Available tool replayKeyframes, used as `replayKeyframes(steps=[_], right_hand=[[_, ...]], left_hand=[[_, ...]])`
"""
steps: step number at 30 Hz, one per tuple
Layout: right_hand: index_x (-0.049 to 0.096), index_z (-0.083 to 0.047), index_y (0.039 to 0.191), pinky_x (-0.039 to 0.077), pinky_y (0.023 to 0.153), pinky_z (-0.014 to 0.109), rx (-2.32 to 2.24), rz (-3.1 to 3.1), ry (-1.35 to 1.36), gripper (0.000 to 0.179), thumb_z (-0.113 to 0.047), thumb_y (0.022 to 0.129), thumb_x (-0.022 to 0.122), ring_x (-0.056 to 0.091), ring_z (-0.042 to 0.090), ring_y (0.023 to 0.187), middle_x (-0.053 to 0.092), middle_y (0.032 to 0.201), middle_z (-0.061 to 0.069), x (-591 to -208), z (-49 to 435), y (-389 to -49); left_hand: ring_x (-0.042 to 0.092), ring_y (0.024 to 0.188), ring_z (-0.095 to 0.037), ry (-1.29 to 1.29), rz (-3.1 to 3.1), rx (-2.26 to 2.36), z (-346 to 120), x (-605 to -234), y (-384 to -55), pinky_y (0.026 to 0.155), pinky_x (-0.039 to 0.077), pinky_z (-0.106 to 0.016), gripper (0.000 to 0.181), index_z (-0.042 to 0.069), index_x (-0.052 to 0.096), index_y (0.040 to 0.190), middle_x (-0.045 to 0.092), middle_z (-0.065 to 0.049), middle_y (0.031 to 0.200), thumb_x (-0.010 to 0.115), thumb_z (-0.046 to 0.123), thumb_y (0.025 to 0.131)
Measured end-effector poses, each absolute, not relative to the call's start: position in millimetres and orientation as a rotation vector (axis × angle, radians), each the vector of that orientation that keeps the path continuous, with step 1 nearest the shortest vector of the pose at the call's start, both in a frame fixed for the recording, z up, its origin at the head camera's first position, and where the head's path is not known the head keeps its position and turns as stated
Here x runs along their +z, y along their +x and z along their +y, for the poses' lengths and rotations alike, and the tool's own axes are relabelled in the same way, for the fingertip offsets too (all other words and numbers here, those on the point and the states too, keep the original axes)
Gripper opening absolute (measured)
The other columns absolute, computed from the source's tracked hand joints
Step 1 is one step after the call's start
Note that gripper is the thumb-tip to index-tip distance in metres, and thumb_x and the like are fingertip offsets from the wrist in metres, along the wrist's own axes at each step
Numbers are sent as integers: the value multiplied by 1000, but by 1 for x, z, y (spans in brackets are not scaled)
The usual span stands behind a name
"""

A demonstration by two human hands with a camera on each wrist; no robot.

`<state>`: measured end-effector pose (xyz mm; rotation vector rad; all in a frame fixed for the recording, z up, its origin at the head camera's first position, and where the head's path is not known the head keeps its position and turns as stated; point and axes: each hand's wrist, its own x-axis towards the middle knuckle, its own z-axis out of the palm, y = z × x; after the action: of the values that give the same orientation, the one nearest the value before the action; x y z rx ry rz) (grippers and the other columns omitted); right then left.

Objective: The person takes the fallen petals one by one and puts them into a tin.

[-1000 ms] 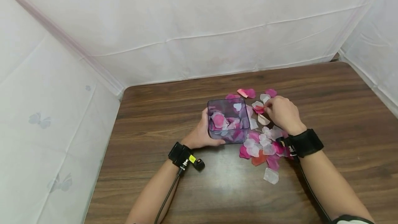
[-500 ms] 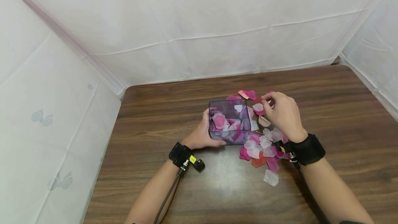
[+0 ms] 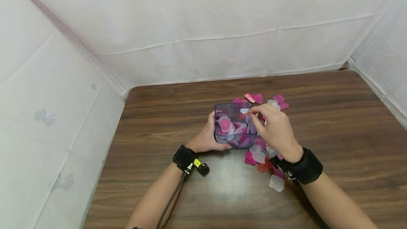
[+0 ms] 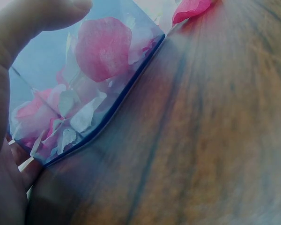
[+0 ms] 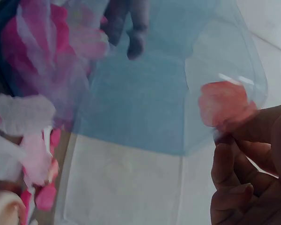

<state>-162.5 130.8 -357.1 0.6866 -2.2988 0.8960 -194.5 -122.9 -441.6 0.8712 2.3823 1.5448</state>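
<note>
A see-through purple-blue box (image 3: 235, 140) stands on the wooden table with pink and white petals (image 4: 104, 49) inside. My left hand (image 3: 206, 138) grips it from the left, thumb along the near side and fingers around the far side. Between thumb and forefinger, my right hand (image 3: 275, 128) pinches a red petal (image 5: 225, 105) over the right part of the box's open top. Loose petals in pink, white and red (image 3: 259, 156) lie to the right of the box, partly hidden under the right hand and wrist.
Several more pink petals (image 3: 254, 98) lie behind the box, and others (image 3: 279, 101) beyond the right hand. One white petal (image 3: 277, 183) lies apart at the near side. White cloth sheets (image 3: 203, 27) hang behind and beside the table (image 3: 159, 109).
My right hand has picked up the red petal from the pile and carried it left to above the box. The left hand and the box have stayed in place.
</note>
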Motion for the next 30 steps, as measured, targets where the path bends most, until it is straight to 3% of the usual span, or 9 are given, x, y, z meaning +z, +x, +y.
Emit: replayKeyframes(steps=[4, 9, 15, 20, 26, 30], right_hand=[[74, -3, 97, 50, 59, 32, 889, -2318, 727, 18, 3, 81, 80, 55, 18, 70, 67, 84, 6, -360, 125, -161], [76, -4, 97, 53, 60, 32, 879, -2334, 727, 16, 0, 82, 81, 55, 16, 71, 70, 90, 7, -359, 124, -159], [77, -2, 104, 47, 56, 27, 879, -2344, 754, 22, 1, 83, 80, 49, 12, 72, 69, 94, 7, -360, 125, -158], [73, -2, 110, 41, 59, 22, 947, -2340, 691, 19, 4, 92, 68, 48, 11, 73, 67, 98, 7, -363, 132, -160], [72, 3, 108, 48, 63, 37, 854, -2458, 517, 14, 0, 95, 66, 58, 22, 73, 68, 96, 15, -370, 160, -181], [74, 2, 109, 49, 57, 41, 771, -2634, 437, 19, -4, 92, 70, 61, 28, 72, 68, 100, 21, -377, 182, -195]], left_hand=[[43, 130, -16, 875, 2397, 1543, -125, -442, -195, 113, 35, -37, 127, 8, 7, 154, 38, -6, 143, 97, 18, 64], [43, 130, -16, 913, 2382, 1562, -125, -443, -194, 113, 35, -37, 127, 9, 8, 154, 39, -6, 143, 97, 21, 64], [43, 130, -17, 905, 2359, 1568, -125, -443, -192, 112, 36, -37, 123, 9, 9, 153, 38, -6, 143, 96, 18, 66], [43, 130, -15, 887, 2361, 1539, -125, -445, -188, 112, 37, -37, 121, 14, 10, 152, 37, -5, 143, 95, 21, 66], [43, 130, -15, 885, 2343, 1560, -126, -446, -186, 112, 36, -38, 120, 26, 9, 151, 38, -2, 142, 95, 20, 67], [42, 131, -14, 895, 2349, 1563, -126, -443, -189, 113, 35, -37, 121, 23, 9, 152, 38, 0, 142, 95, 20, 67]])
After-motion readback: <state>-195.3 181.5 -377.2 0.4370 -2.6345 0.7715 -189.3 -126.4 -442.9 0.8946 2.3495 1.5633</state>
